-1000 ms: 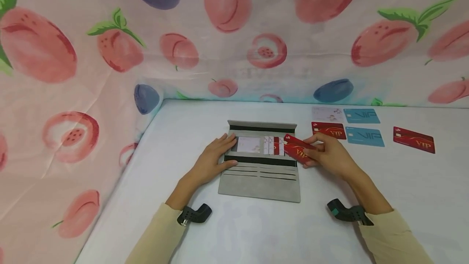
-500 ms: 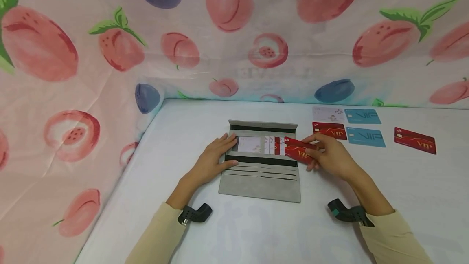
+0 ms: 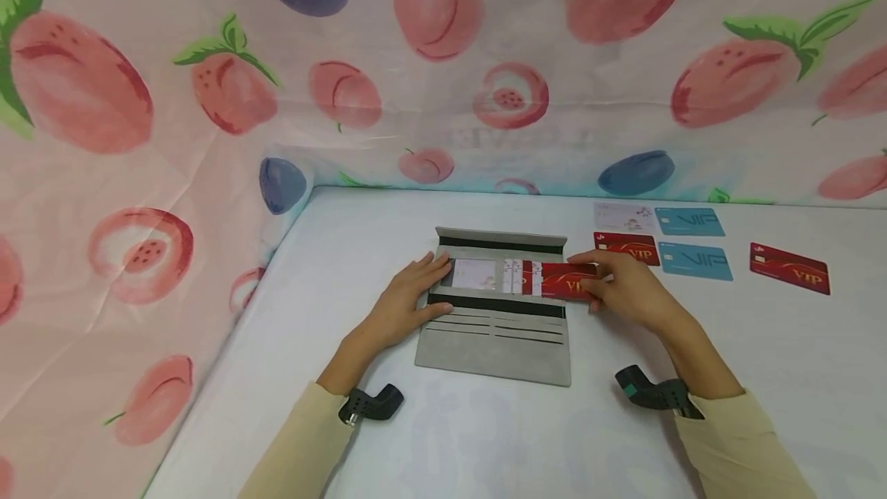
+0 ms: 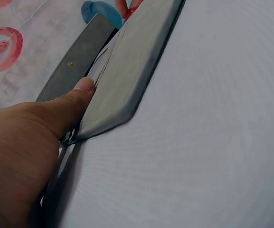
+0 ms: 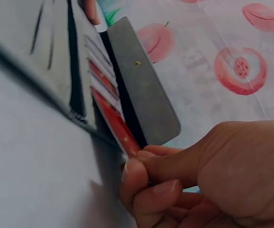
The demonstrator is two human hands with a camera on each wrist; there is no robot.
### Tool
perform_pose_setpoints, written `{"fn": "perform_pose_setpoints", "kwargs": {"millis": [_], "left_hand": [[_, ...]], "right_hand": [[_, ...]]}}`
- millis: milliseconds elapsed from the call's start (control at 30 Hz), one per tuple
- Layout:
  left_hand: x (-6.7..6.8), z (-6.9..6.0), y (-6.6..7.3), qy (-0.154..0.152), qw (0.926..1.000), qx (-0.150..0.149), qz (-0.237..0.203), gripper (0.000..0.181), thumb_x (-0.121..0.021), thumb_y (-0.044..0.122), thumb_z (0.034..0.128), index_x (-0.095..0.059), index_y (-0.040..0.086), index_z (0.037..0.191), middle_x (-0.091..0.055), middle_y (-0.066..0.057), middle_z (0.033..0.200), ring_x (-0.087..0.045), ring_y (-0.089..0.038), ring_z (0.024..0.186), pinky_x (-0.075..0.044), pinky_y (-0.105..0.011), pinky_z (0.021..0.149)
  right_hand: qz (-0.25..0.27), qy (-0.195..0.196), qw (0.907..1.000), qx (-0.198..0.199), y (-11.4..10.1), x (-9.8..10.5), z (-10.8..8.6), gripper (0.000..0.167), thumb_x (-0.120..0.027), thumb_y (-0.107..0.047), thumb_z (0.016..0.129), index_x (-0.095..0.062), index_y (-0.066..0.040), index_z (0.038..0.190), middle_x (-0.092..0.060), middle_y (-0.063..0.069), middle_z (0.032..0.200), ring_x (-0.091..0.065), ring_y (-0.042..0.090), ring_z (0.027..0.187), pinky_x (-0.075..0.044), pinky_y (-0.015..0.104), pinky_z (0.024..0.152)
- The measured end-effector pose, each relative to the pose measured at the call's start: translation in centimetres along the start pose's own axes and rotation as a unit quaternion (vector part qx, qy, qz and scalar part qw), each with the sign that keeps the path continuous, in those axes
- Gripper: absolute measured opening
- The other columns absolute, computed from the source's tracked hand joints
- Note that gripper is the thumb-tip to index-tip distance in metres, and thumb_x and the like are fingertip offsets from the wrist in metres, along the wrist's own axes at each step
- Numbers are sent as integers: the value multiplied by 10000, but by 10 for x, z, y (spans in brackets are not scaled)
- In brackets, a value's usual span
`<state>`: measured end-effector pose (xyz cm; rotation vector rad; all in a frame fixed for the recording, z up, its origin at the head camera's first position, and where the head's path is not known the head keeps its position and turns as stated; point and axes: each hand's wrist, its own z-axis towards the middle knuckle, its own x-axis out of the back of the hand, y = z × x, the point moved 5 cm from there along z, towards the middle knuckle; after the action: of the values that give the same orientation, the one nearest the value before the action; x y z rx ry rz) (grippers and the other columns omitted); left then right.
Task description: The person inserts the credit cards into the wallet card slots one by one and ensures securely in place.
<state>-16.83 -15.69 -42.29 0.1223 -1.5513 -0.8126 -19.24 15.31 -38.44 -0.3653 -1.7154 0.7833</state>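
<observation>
A grey wallet (image 3: 492, 349) lies unfolded on the table, its middle section holding a white card (image 3: 474, 274) behind a window and several overlapping cards in slots beside it. My left hand (image 3: 409, 295) rests on the wallet's left edge with straight fingers, thumb lying across the fold. At the opposite side, my right hand (image 3: 627, 283) pinches a red VIP card (image 3: 564, 280) between thumb and fingers. That card lies level with the slot row, its right end reaching past the wallet's edge. In the right wrist view the red card (image 5: 115, 121) sits against the other cards.
Right of the wallet, several cards lie on the white table: a white one (image 3: 624, 216), two blue VIP cards (image 3: 695, 260), a red one (image 3: 640, 250) and a separate red card (image 3: 790, 268). A fruit-print cloth (image 3: 430, 83) rises behind and at the left.
My right hand has turned the red VIP card from a slant to nearly level, in line with the slot row. My left hand has stayed on the wallet.
</observation>
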Motion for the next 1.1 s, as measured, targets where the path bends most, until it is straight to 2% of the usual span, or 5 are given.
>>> {"fn": "perform_pose_setpoints", "kwargs": {"millis": [267, 433, 767, 900, 1100], "left_hand": [[1, 0, 0, 8, 10000, -45, 31, 705, -720, 321, 953, -443, 50, 1541, -365, -97, 1649, -256, -339, 1564, -203, -535, 1288], [3, 0, 2, -1, 10000, -88, 14, 703, -719, 305, 954, -438, 38, 1541, -363, -109, 1649, -254, -346, 1563, -202, -535, 1288], [1, 0, 2, -71, 9999, -59, -102, 706, -718, 306, 956, -432, 41, 1545, -354, -102, 1654, -238, -334, 1570, -184, -529, 1294], [1, 0, 2, -47, 9999, -60, -72, 705, -717, 309, 955, -435, 40, 1542, -359, -103, 1652, -243, -339, 1567, -194, -540, 1289], [2, -1, 2, -33, 10000, -36, -78, 707, -717, 315, 955, -435, 44, 1543, -356, -100, 1653, -245, -342, 1567, -198, -549, 1286]], "right_hand": [[127, -379, 9990, -195, 2, 3, 2, 582, -733, -164, 936, -509, 39, 1434, -711, 168, 955, -676, 202, 816, -600, 348, 735], [311, -594, 9977, -79, 9, 5, 0, 693, -783, -186, 891, -454, 65, 1447, -705, 236, 1114, -682, 239, 918, -636, 423, 802], [133, -911, 9955, 246, 14, 9, -3, 645, -748, -180, 931, -452, 38, 1461, -722, 158, 1116, -691, 162, 883, -600, 488, 881], [30, -861, 9958, 319, 13, 10, -3, 631, -751, -178, 930, -470, 40, 1451, -728, 140, 1087, -699, 159, 859, -593, 536, 894], [-217, -587, 9971, 433, 13, 10, -1, 596, -794, -188, 893, -549, 17, 1396, -731, 78, 1024, -666, 248, 970, -600, 509, 872]]}}
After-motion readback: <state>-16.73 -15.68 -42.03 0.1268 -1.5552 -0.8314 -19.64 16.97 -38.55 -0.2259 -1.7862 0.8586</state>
